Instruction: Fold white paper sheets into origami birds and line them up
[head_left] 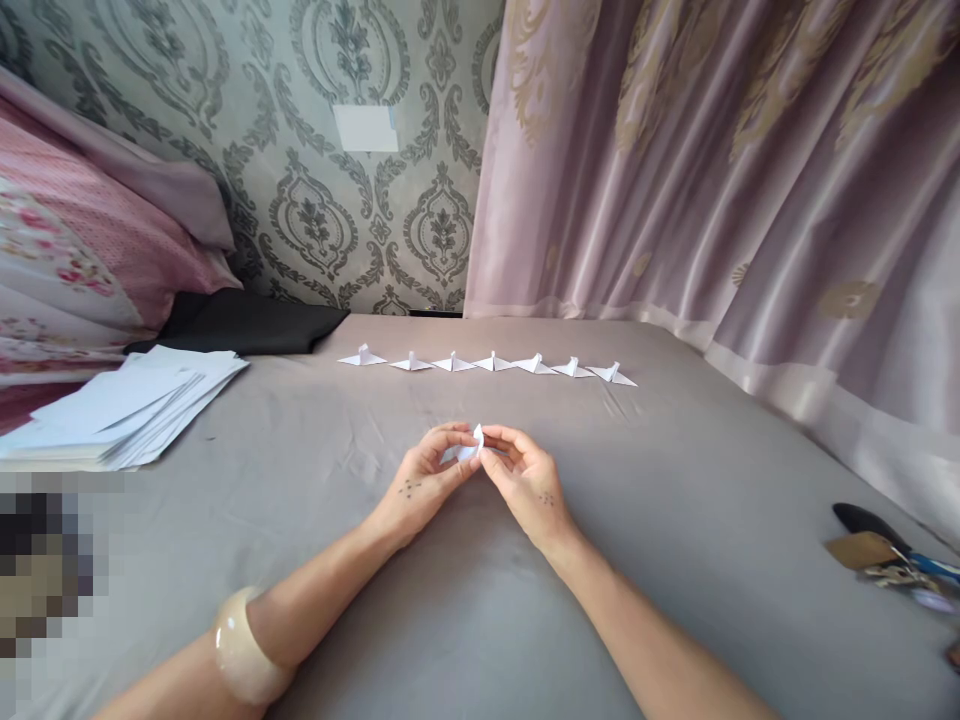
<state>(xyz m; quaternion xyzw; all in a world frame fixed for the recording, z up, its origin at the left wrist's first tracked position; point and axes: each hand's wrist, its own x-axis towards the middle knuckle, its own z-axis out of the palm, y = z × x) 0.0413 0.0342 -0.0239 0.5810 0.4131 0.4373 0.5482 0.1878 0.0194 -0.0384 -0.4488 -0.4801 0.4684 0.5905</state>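
Observation:
Between my two hands, above the grey sheet (pixel 360 600), is a small white folded paper figure (pixel 466 452). The fingers and thumb of my left hand (pixel 431 465) pinch its left side. My right hand (pixel 525 470) grips its right side near the pointed tip that sticks up. Fingers cover much of the paper, so its full shape is hidden. Beyond my hands stands a row of several similar folded paper birds (pixel 493 362), each with flat pointed wings and a raised middle.
A stack of white paper sheets (pixel 127 410) lies at left, before a folded black cloth (pixel 247 320). Keys (pixel 892 577) and other small items lie at the right edge. Pink curtains (pixel 637 170) hang at right, and a patterned wall (pixel 315 210) stands behind.

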